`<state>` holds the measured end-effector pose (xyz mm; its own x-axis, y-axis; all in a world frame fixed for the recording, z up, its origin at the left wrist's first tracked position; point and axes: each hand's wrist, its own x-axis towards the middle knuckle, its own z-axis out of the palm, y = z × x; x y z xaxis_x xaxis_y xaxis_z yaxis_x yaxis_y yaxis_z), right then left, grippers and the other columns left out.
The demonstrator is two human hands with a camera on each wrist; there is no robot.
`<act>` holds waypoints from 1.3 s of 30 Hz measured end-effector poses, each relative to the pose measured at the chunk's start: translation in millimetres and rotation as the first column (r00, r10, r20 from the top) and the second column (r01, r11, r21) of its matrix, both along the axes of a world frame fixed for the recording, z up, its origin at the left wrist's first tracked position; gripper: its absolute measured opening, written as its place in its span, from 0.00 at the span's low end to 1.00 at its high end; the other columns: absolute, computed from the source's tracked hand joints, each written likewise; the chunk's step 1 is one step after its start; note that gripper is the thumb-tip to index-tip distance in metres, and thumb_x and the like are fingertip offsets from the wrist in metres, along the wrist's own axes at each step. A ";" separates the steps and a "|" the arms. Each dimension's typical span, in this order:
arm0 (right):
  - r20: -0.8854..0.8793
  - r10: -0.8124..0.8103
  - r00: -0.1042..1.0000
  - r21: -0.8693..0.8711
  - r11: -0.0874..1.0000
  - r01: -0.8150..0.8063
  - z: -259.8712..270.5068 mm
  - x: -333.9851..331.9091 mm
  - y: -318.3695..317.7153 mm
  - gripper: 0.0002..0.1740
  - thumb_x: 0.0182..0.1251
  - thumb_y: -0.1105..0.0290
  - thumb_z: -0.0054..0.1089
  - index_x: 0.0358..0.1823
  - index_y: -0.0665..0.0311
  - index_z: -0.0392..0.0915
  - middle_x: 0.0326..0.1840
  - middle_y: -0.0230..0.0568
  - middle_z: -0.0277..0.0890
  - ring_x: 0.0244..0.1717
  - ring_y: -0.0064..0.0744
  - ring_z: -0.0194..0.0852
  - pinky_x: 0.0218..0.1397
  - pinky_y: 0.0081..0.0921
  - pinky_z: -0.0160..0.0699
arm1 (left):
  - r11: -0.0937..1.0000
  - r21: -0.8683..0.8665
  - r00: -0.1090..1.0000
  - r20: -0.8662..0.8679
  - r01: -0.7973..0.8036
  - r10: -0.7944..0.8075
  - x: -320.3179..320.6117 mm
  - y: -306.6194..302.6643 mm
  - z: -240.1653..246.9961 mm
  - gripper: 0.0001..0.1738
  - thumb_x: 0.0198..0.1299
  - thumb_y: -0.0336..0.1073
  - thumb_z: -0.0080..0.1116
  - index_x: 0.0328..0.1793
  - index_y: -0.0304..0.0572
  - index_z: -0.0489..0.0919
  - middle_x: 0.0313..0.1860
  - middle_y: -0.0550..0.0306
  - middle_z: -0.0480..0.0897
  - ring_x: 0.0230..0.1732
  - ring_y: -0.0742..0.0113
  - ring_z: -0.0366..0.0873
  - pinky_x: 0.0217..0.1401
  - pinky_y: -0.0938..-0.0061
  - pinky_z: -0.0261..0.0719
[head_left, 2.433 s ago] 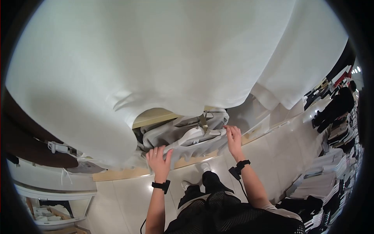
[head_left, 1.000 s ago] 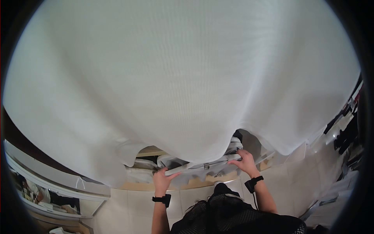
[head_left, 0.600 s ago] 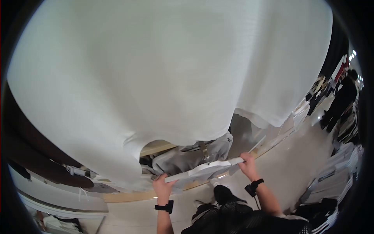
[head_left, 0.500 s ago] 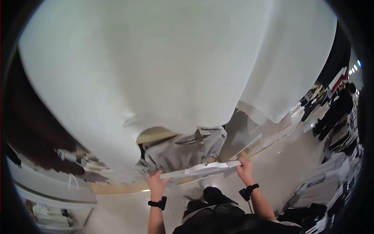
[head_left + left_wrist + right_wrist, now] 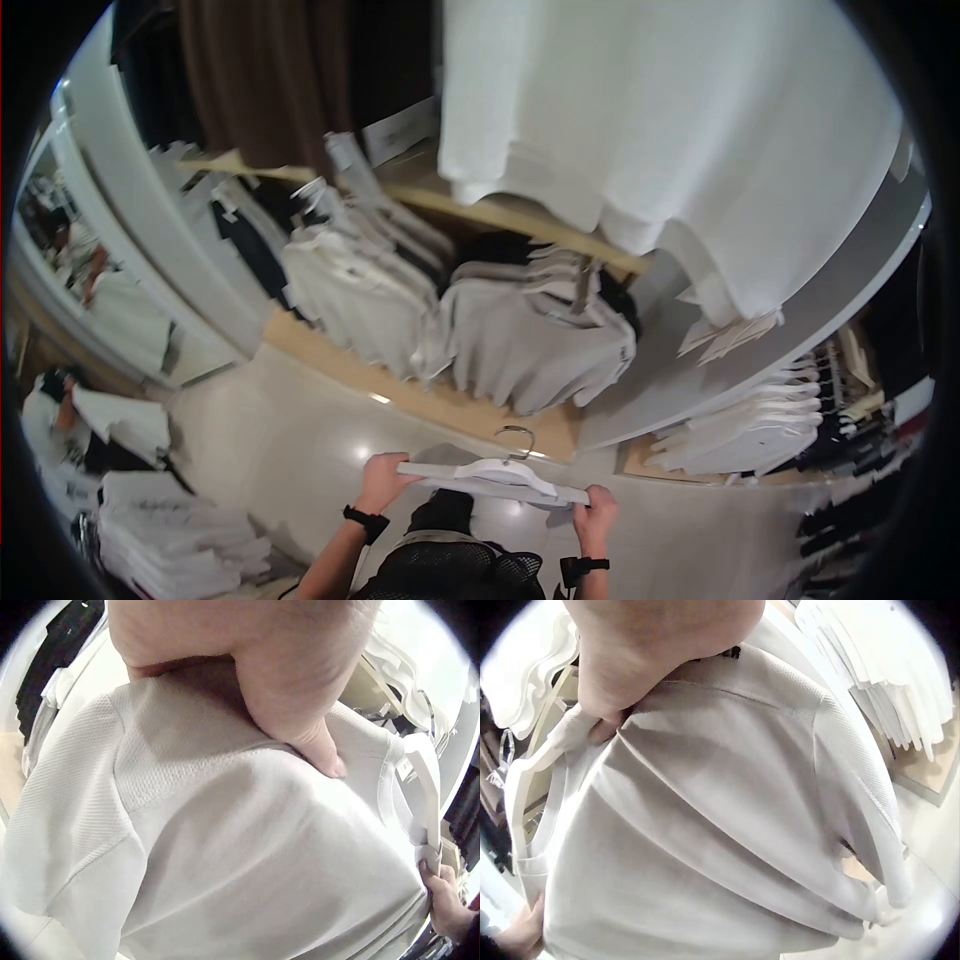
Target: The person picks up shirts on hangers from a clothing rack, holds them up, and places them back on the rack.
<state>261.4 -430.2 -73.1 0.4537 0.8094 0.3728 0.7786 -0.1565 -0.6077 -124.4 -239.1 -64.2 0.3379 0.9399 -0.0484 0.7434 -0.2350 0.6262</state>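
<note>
In front of the body, both hands hold a light-grey short-sleeved shirt that hangs on a white hanger. The hanger's metal hook points up and away from the body, off any rail. My left hand grips one shoulder of the shirt, its thumb lying on the front near the neckline. The other shoulder is in the grip of my right hand, at the opposite end of the hanger. Below the hands the shirt drapes in loose folds. Its sleeve has a textured weave.
Ahead, grey shirts and cream shirts hang in rows on a low rail above a wooden ledge. Large white garments hang overhead. More white shirts hang at the right, and a stack of pale garments is at lower left.
The hands have taken hold of the hangered shirt and drawn it away from the rail toward the body. The view has turned and moved back, so more of the racks shows.
</note>
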 end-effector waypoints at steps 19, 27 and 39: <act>-0.134 0.364 0.922 -0.023 0.929 -0.370 -38.1 -127.0 46.8 0.07 0.48 0.72 0.62 0.24 0.65 0.73 0.24 0.51 0.76 0.29 0.60 0.77 0.33 0.52 0.74 | 0.958 0.084 0.954 -0.108 -0.272 0.280 -182.3 -96.6 -6.5 0.29 0.51 0.59 0.83 0.39 0.38 0.89 0.35 0.39 0.88 0.39 0.36 0.86 0.44 0.50 0.83; -0.125 0.508 0.852 0.007 0.860 -0.511 -29.1 -227.1 155.0 0.07 0.46 0.72 0.62 0.24 0.67 0.73 0.23 0.53 0.74 0.27 0.61 0.75 0.33 0.50 0.73 | 0.878 0.023 0.870 -0.125 -0.478 0.476 -275.5 -82.6 -16.7 0.20 0.50 0.50 0.84 0.36 0.44 0.89 0.28 0.43 0.86 0.35 0.38 0.86 0.38 0.52 0.83; -0.071 0.537 0.840 0.006 0.843 -0.538 1.6 -392.2 332.1 0.08 0.51 0.74 0.63 0.25 0.68 0.72 0.24 0.55 0.72 0.28 0.62 0.74 0.32 0.49 0.71 | 0.759 -0.067 0.753 0.093 -0.647 0.651 -424.2 63.7 17.2 0.24 0.50 0.52 0.85 0.31 0.37 0.89 0.24 0.42 0.84 0.30 0.42 0.86 0.35 0.56 0.81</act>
